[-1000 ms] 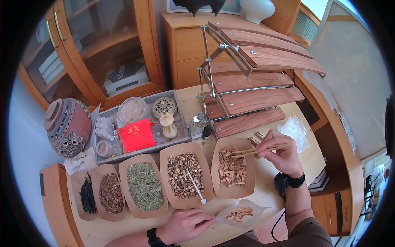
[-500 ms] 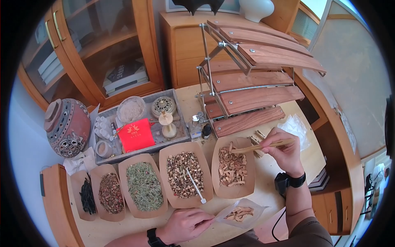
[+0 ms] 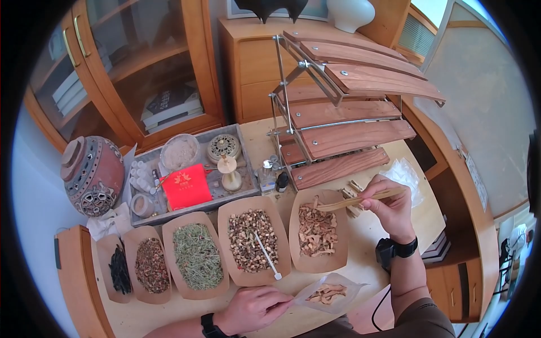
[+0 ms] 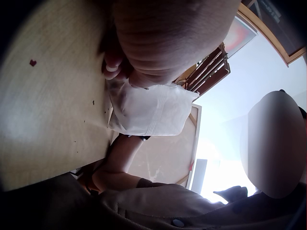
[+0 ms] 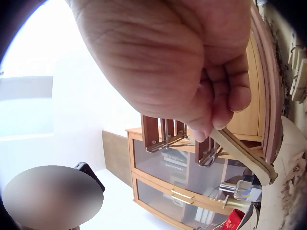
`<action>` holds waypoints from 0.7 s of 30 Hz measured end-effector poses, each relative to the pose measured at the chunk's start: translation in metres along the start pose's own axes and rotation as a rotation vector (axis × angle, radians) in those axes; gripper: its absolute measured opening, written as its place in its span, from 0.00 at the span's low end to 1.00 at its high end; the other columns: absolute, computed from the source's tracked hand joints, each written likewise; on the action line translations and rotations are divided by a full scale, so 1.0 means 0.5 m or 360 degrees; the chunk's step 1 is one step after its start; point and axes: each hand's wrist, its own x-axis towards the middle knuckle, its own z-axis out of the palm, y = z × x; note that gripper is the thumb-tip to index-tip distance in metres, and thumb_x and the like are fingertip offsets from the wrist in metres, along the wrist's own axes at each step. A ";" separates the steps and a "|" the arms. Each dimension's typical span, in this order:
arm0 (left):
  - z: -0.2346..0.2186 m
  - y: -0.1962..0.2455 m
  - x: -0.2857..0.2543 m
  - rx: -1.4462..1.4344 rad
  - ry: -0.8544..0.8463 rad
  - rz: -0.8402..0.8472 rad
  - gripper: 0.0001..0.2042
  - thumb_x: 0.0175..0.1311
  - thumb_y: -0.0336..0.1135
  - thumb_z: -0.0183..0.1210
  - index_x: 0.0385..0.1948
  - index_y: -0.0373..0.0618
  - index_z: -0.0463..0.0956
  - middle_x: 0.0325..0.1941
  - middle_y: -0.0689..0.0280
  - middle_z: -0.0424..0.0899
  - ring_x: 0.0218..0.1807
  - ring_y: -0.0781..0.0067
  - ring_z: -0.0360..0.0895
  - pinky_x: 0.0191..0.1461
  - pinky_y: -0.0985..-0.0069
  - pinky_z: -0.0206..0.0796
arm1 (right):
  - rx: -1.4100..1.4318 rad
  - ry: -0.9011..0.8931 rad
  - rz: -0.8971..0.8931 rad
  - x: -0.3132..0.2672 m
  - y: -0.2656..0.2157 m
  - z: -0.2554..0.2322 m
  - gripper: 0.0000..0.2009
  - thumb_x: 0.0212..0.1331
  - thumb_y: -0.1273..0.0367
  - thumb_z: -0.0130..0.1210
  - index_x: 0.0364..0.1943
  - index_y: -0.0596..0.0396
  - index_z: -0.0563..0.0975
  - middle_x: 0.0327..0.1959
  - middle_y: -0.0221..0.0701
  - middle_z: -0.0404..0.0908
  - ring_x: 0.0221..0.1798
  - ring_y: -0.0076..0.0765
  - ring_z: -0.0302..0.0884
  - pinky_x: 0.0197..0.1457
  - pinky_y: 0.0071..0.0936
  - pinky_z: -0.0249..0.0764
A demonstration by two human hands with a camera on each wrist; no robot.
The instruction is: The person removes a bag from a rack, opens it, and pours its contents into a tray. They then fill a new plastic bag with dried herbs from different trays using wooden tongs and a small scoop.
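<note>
My right hand (image 3: pixel 393 209) pinches wooden tweezers (image 3: pixel 360 201) between thumb and fingers. Their tips are over the upper part of a brown paper tray (image 3: pixel 304 262) of dried, pale brown slices (image 3: pixel 319 236), right at the pieces. In the right wrist view the two arms of the tweezers (image 5: pixel 242 154) lie close together. Low in the head view, my left hand (image 3: pixel 255 308) pinches the edge of a translucent pouch (image 3: pixel 345 304), which stands spread at its mouth with several similar slices inside. The left wrist view shows the pouch (image 4: pixel 153 112) from its side, beneath the fingers.
Left of the slices are more paper trays, with chopped herbs and a white spoon (image 3: pixel 267 256), green stalks (image 3: pixel 197 254), reddish bits (image 3: pixel 152 265) and black pieces (image 3: pixel 119 269). Behind stand a grey tray (image 3: pixel 248 163), a slatted wooden rack (image 3: pixel 355 138), clothespins (image 3: pixel 353 191) and clear plastic (image 3: pixel 403 179).
The tweezers' arms, spread apart a second ago, have come together over the slices. My right hand has turned slightly; my left hand and the pouch have stayed put.
</note>
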 end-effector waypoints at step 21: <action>0.001 0.003 0.005 -0.0016 0.0008 -0.0018 0.05 0.60 0.28 0.72 0.36 0.43 0.88 0.29 0.65 0.86 0.25 0.67 0.82 0.29 0.72 0.75 | 0.1199 -0.0312 -0.0130 -0.006 -0.012 -0.012 0.11 0.53 0.72 0.76 0.26 0.58 0.82 0.25 0.34 0.79 0.25 0.31 0.76 0.25 0.25 0.69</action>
